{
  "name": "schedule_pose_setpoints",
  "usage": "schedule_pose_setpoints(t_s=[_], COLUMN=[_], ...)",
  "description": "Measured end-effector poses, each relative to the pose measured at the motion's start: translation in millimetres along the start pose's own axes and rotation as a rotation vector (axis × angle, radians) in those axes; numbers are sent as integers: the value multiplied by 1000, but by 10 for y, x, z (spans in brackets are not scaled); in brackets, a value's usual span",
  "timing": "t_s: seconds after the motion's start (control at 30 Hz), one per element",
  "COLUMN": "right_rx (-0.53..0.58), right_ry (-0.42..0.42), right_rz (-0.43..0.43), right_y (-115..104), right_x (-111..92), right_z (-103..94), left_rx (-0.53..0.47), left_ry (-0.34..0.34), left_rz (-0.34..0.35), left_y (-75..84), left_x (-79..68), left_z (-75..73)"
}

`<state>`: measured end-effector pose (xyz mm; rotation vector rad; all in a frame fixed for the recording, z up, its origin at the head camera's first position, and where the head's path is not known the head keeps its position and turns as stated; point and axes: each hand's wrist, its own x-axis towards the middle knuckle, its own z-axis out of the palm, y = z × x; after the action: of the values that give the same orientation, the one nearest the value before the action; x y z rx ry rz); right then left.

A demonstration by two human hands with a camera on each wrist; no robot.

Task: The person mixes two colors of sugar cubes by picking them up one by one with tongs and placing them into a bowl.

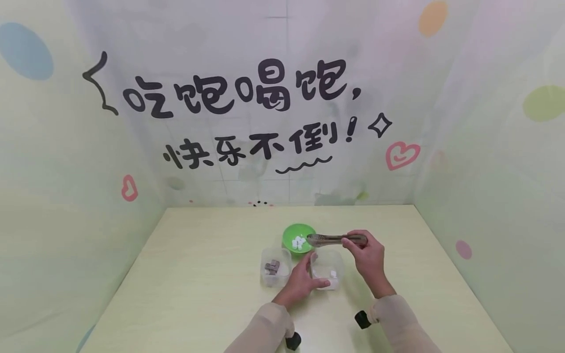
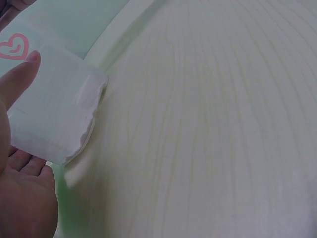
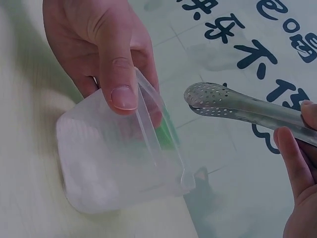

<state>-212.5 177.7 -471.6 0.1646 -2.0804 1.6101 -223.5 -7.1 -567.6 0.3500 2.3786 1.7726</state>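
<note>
My left hand [image 1: 301,282] grips the side of a clear plastic container [image 1: 339,264], thumb on the near wall and fingers behind. White pieces [image 1: 333,273] lie inside this container, which looks tilted in the right wrist view. In my right hand [image 1: 372,256] is a pair of metal tongs [image 1: 328,239], held by the handle end. Their perforated tips [image 3: 205,94] lie nearly together with nothing seen between them. In the head view the tips overlap the right rim of a green bowl [image 1: 288,234], where small white pieces [image 1: 298,242] are gathered.
Left of my left hand stands a second clear container [image 1: 264,259] with brown blocks [image 1: 272,266] in it. All of this is on a pale wooden table [image 1: 198,274]. A printed fabric wall [image 1: 282,39] with black lettering rises behind and along both sides.
</note>
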Motion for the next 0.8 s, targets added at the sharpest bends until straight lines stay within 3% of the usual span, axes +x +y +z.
schedule_pose_setpoints(t_s=[0.13,0.23,0.43,0.57,0.8], right_rx=[39,47,62,45,30], right_ry=[9,16,17,-1,25], right_rz=[30,5,-20,-14,-74], right_y=[201,248,258,115,296], right_x=[61,75,75,55,72], right_z=[59,94,141,152,198], left_rx=[4,-2,-4,-12,-24], left_ry=[6,6,6,6,0], left_rz=[-1,7,14,6,-4], left_y=[15,23,32,32,11], left_x=[-7,-12,-16,-13,-2], left_z=[-14,-19,-12,-7,-4])
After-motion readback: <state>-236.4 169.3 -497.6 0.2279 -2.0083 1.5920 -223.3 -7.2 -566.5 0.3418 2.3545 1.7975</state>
